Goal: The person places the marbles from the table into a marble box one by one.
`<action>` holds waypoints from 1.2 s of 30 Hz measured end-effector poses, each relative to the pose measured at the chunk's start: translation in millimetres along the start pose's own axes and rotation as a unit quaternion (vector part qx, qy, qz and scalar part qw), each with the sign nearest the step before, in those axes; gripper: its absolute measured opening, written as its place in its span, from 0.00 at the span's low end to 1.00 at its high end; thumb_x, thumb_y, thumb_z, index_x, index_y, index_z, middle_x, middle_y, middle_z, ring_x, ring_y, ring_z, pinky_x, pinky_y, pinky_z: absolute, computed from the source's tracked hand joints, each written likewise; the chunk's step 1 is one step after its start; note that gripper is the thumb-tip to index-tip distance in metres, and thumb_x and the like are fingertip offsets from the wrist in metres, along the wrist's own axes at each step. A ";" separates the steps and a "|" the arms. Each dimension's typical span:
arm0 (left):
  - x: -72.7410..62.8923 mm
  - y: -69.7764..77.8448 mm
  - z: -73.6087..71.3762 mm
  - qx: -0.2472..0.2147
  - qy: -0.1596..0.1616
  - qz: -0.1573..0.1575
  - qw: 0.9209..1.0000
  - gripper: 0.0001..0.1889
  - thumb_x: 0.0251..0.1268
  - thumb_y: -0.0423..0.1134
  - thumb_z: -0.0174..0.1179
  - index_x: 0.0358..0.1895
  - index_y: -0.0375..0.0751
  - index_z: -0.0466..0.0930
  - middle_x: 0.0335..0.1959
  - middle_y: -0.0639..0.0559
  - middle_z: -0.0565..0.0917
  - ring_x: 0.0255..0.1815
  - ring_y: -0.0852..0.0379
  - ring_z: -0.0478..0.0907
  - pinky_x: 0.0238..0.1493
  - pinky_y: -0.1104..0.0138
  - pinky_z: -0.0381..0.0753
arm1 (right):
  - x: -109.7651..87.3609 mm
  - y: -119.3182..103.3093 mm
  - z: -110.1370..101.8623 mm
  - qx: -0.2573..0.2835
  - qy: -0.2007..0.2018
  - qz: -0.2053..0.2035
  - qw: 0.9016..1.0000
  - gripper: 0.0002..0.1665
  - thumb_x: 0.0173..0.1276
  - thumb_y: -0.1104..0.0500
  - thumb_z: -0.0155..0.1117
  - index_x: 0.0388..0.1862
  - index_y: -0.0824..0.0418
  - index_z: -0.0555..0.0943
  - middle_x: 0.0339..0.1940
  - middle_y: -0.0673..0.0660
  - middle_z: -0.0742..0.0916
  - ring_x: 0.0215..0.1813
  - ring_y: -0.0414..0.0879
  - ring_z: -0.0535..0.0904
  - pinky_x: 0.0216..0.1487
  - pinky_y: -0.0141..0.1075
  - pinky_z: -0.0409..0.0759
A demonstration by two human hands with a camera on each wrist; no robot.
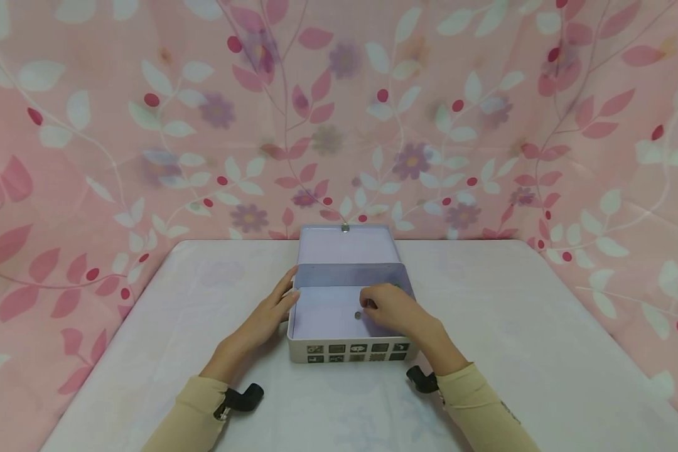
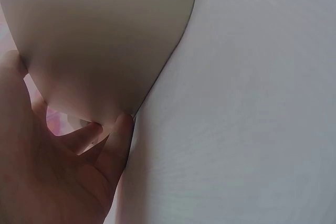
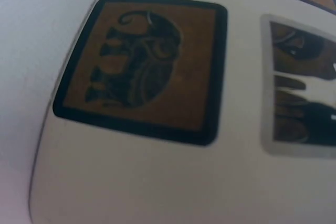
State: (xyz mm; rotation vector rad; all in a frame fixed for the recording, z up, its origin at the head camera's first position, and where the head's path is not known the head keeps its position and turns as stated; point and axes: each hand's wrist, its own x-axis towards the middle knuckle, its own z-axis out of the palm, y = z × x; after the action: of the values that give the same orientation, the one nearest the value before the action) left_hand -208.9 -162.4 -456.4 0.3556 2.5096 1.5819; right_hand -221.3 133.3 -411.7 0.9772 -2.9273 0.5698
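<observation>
A pale lidded box (image 1: 322,314) stands on the table with its lid (image 1: 347,245) tipped back and its lilac inside showing. My left hand (image 1: 268,314) holds its left side, thumb at the rim and other fingers along the outer wall. In the left wrist view, fingertips of the left hand (image 2: 68,177) press against the box's smooth side (image 2: 105,35). Over the right half of the inside, my right hand (image 1: 395,307) reaches down with curled fingers; whether they pinch anything is hidden. Beside them, a small round dark object (image 1: 358,315) shows against the box floor.
A bit of something green (image 1: 397,285) peeks out behind the right hand. Square pictures (image 1: 358,348) decorate the box's front; an elephant picture (image 3: 139,69) fills much of the right wrist view. The white-covered table (image 1: 231,270) ends at a pink floral curtain (image 1: 339,125).
</observation>
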 end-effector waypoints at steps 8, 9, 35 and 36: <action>-5.1 15.3 -3.3 -0.010 -0.018 -0.011 1.000 0.33 0.80 0.56 0.42 0.80 0.69 0.38 0.82 0.39 0.48 0.79 0.38 0.57 0.71 0.44 0.70 | 0.0 0.6 -0.5 -0.010 -0.012 0.016 1.000 0.03 0.68 0.61 0.66 0.37 0.59 0.85 0.27 0.47 0.83 0.29 0.39 0.72 0.32 0.32 0.73; -5.4 17.1 -3.6 -0.012 -0.020 -0.011 1.000 0.33 0.80 0.55 0.42 0.80 0.68 0.38 0.82 0.39 0.47 0.79 0.38 0.56 0.71 0.44 0.70 | -0.1 1.0 -0.3 -0.010 -0.012 0.019 1.000 0.03 0.68 0.60 0.66 0.37 0.59 0.85 0.27 0.46 0.82 0.29 0.39 0.72 0.32 0.32 0.73; 0.4 6.8 0.7 0.024 -0.002 -0.001 1.000 0.33 0.76 0.63 0.44 0.78 0.78 0.41 0.80 0.45 0.55 0.77 0.42 0.62 0.69 0.45 0.72 | -14.6 11.2 -17.8 0.014 0.144 0.063 0.988 0.23 0.72 0.51 0.63 0.64 0.55 0.79 0.63 0.54 0.82 0.64 0.51 0.78 0.63 0.50 0.79; -0.5 7.8 0.1 0.034 0.001 0.002 0.999 0.34 0.74 0.65 0.45 0.78 0.78 0.42 0.80 0.47 0.56 0.77 0.43 0.62 0.71 0.45 0.70 | -15.8 12.5 -18.8 0.012 0.150 0.060 0.987 0.24 0.72 0.51 0.63 0.65 0.55 0.78 0.64 0.54 0.81 0.66 0.52 0.76 0.66 0.50 0.77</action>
State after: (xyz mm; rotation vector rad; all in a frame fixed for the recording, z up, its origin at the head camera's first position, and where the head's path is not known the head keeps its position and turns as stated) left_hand -207.4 -159.2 -449.5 0.3661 2.5707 1.5022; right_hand -217.9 158.1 -400.3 0.6511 -2.7267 0.6905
